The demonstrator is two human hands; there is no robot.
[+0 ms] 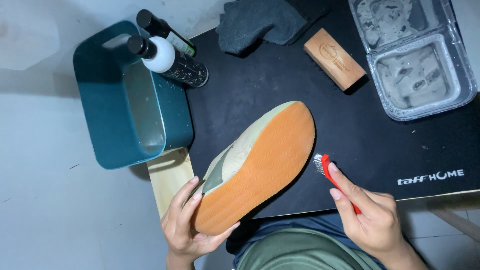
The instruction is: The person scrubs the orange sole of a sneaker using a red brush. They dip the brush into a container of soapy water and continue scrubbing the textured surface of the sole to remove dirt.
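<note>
My left hand [186, 222] grips the heel end of a shoe [255, 165] with a pale green upper, turned on its side so its orange rubber sole faces up. The toe points away from me over the black mat [280, 90]. My right hand [370, 217] holds a small red-handled brush [327, 167], with wet white bristles at its far tip. The bristles sit just right of the sole's edge, a short gap from it.
A teal plastic basin [115, 100] with water stands at the left, two black-capped bottles [170, 60] beside it. A dark cloth [260, 22], a wooden brush block [335, 59] and a clear two-compartment container [415, 57] lie at the back. A wooden stool edge [167, 175] shows below the basin.
</note>
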